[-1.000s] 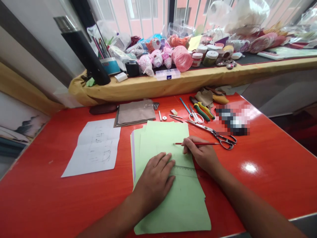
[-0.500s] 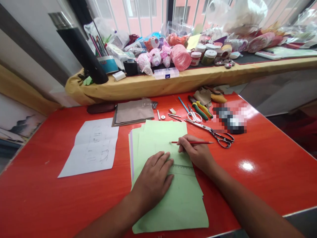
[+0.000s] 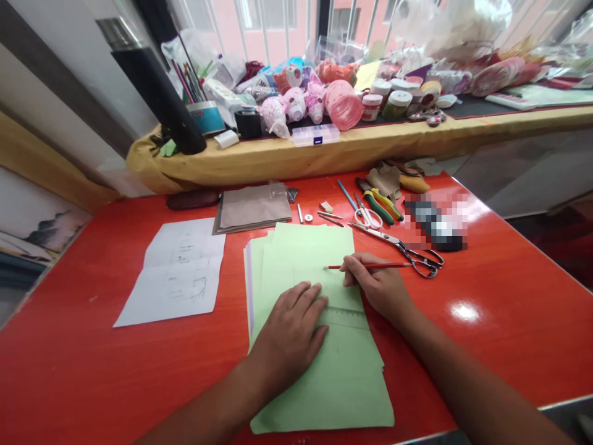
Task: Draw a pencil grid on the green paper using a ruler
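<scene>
1. Left hand [image 3: 290, 337]: palm down, fingers spread, pressed flat on a stack of pale green paper [image 3: 345, 386], just beside a clear ruler [image 3: 343, 318] lying on the sheets. Tick marks on the ruler visible, figures too small to read.
2. Right hand [image 3: 377, 285]: thumb and fingers pinching a red pencil [image 3: 370, 266], its tip over the top green sheet; contact with the paper impossible to tell.
3. Green stack: near the middle of a glossy red table [image 3: 92, 371], a lilac sheet edge [image 3: 248, 284] showing on its left.
4. To the right, near the pencil's end: tailor's shears [image 3: 403, 245], dark-handled, unmarked as far as visible.
5. To the left: white paper [image 3: 183, 272] with pencil sketches, any writing illegible.
6. Far ledge: plastic compartment box [image 3: 315, 135], its small blue label [image 3: 317, 140] unreadable.
</scene>
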`<state>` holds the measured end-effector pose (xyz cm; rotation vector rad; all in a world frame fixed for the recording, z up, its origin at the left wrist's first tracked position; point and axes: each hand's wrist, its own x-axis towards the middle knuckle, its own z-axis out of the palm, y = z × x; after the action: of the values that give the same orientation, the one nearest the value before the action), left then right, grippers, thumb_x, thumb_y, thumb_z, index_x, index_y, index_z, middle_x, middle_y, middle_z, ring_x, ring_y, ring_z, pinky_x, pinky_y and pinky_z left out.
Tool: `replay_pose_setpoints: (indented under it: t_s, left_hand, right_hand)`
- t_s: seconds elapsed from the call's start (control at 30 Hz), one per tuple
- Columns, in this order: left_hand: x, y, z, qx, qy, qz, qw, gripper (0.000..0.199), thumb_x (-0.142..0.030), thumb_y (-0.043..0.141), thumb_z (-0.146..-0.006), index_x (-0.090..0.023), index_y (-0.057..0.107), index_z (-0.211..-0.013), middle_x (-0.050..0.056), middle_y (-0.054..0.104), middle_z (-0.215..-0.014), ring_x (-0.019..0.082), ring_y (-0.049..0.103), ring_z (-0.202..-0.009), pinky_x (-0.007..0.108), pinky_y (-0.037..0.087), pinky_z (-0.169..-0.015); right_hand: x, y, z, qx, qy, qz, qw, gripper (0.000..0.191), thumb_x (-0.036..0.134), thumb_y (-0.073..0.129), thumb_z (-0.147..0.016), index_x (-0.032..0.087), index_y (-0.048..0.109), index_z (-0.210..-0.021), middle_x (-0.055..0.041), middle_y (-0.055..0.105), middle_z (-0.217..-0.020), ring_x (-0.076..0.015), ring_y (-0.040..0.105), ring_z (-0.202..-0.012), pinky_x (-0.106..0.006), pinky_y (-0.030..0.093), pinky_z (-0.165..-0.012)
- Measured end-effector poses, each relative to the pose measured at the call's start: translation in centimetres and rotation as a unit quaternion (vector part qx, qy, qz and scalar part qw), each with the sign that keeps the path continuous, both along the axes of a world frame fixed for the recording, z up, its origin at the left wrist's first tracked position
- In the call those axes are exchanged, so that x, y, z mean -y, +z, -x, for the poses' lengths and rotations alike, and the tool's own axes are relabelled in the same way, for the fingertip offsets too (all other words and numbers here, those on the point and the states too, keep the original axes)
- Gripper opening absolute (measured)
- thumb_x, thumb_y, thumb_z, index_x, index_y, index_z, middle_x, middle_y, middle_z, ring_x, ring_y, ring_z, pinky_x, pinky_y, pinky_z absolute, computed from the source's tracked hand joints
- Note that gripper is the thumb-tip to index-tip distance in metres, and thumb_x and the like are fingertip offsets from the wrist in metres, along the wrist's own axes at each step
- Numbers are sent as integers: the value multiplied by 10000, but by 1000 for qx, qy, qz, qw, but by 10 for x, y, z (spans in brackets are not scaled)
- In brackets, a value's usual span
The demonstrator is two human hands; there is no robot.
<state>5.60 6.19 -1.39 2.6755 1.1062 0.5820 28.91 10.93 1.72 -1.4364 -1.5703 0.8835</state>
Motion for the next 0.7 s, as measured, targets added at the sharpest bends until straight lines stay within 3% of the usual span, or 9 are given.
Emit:
replay_pose_setpoints:
  t_s: [0.7]
  left_hand:
    - [-1, 0, -1, -2, -2, -7, 1000, 382, -258, 554, -1061, -159, 561, -1430, 135, 603, -1537, 331, 520, -1450, 544, 496, -1175]
  right_hand:
    - [-1, -1, -1, 2, 3, 2, 1000, 422, 534, 543, -1073, 250, 713, -811, -5, 703, -664, -210, 670, -680, -338, 499, -713]
